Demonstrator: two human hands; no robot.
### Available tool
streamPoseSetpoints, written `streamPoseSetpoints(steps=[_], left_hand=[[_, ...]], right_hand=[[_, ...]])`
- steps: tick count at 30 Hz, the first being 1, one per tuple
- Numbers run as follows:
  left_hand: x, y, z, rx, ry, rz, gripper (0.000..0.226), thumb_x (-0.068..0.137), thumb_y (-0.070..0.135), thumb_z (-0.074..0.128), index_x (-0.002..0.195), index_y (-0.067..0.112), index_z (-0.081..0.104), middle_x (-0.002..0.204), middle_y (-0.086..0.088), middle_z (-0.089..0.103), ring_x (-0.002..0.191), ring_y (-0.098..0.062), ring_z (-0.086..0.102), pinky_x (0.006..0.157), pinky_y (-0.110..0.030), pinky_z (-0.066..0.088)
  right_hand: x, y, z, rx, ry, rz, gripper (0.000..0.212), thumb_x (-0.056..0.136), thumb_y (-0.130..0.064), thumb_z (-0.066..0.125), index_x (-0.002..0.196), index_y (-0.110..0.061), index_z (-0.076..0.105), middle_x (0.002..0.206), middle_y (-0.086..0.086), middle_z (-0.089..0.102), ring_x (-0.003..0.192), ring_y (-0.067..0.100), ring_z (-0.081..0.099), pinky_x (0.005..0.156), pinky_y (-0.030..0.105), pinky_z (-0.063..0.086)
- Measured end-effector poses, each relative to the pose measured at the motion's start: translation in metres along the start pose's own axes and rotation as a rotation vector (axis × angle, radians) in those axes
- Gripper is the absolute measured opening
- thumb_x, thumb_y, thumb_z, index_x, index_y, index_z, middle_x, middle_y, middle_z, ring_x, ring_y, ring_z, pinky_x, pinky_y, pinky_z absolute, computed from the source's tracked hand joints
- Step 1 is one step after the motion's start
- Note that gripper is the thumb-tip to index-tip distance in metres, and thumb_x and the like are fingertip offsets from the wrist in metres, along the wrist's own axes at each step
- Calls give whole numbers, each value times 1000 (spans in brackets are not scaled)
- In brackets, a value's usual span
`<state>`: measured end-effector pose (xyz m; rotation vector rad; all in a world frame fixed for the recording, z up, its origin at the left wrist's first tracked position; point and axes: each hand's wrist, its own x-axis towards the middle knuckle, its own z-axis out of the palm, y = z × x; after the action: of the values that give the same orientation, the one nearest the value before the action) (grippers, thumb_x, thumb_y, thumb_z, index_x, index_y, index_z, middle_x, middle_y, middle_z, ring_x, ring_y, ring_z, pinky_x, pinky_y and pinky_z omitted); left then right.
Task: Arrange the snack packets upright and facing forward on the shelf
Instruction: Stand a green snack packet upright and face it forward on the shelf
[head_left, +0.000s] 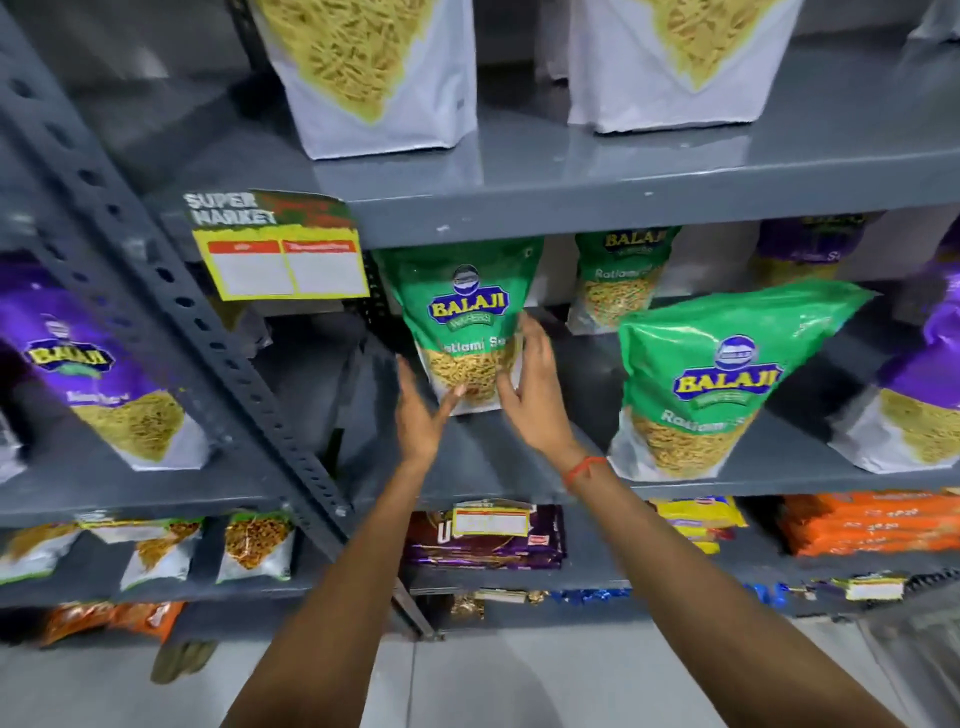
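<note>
Head view: left hand (421, 415) and right hand (530, 389), fingers spread, flanking upright green packet (467, 322).

1. The green packet (470, 332) is partly covered: the right hand (530, 395) hides its lower right side and the word after "Ratlami".
2. White packets (384, 78) up top are chopped off by the frame edge.
3. Price tag (278, 260) print is too blurry to read.
4. The purple packet (914, 374) on the far right runs out of frame.
</note>
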<state>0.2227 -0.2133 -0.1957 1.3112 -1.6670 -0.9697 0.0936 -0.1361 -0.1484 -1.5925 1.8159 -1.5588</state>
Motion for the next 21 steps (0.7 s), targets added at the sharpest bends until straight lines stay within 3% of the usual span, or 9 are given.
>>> streamPoseSetpoints(steps=[2,3,5,7,10,13,15,21], left_hand=[[19,-12,-2,-83,-153,-49,92,61,48,73,135,8,36,136,-13,52,122,-25,52,104,-40,44],[25,-16,-2,-102,-206,-82,82,60,47,74,125,6,44,123,-14,59,108,-22,57,96,-36,50],[31,-22,-2,-68,-248,-106,57,72,30,76,112,-2,51,113,-22,63,93,-19,57,72,-9,49],[28,-26,-3,-72,-232,-89,39,79,17,71,109,-1,51,114,-23,63,98,-29,61,60,-3,43],[7,-31,-12,-148,-277,-94,33,83,17,67,109,10,49,113,-12,62,111,-30,59,81,-22,48],[-37,-39,-25,-190,-315,-73,37,84,22,65,115,14,47,115,-4,61,113,-23,58,91,-28,48],[-61,-44,-32,-188,-329,-69,44,79,31,63,117,16,47,116,-3,61,112,-18,58,93,-29,47],[-80,-38,-42,-143,-346,-90,52,77,35,60,122,15,46,121,-6,60,115,-21,56,97,-33,45]], right_hand=[[17,17,7,46,-84,226,78,83,-24,56,139,10,15,148,28,27,139,33,25,114,33,18],[22,23,7,88,-151,323,83,82,-18,63,141,8,11,149,26,27,139,32,26,112,32,21],[26,37,6,187,-280,404,88,77,-14,70,144,-3,14,150,18,31,138,25,31,112,33,27],[24,42,5,233,-316,443,81,76,-10,71,141,-9,23,145,15,39,135,27,36,114,44,31],[6,43,2,218,-299,446,72,77,-6,69,136,-13,28,139,15,44,128,27,43,110,52,35],[-38,48,0,145,-300,398,75,71,-35,71,133,-31,30,141,9,39,127,24,44,108,51,39],[-64,49,0,116,-289,375,69,72,-41,70,127,-43,29,136,4,39,125,23,46,107,52,40],[-87,36,-2,125,-261,367,68,81,-25,68,137,-23,29,127,0,36,128,26,42,108,54,37]])
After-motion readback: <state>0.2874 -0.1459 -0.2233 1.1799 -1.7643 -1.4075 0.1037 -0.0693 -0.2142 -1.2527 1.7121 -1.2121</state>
